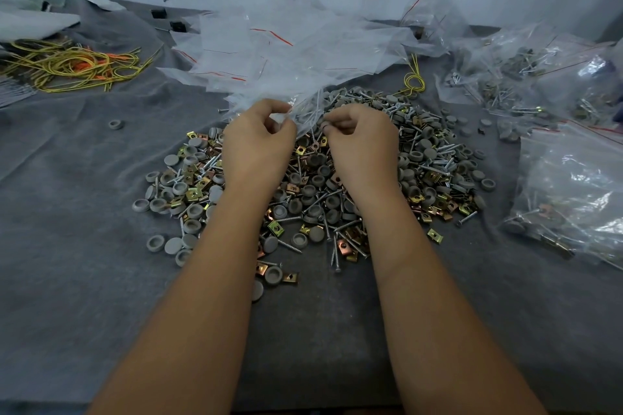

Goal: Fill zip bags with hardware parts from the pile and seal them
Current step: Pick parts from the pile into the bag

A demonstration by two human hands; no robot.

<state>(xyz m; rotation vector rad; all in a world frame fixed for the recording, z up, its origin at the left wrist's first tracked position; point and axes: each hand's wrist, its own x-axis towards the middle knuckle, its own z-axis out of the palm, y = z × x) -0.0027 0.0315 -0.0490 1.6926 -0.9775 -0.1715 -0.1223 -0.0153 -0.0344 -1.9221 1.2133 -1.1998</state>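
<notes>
Both hands over the far half of the hardware pile (323, 185), which sits mid-frame on the grey cloth (84, 246). Left hand (258, 141) has fingers curled, pinching the edge of a clear zip bag (305, 111) just above the pile. Right hand (362, 141) is curled too, fingertips pinched on something small at the bag's edge; looks like a grey cap or a few parts, can't tell exactly. Step in hand, my read: loading parts into the held bag. To do it well: left hand should keep the mouth spread, not pinched flat, so the right can drop parts straight in; feed screws lengthwise so points don't snag or pierce the film; keep the zip track free of parts before sealing. The held bag is crumpled; long axis seems to run from the hands up and away toward the loose heap of empty bags (286, 54), mouth end near the fingers, though the film is too clear to be sure. Filled bags (569, 185) lie to the right.
</notes>
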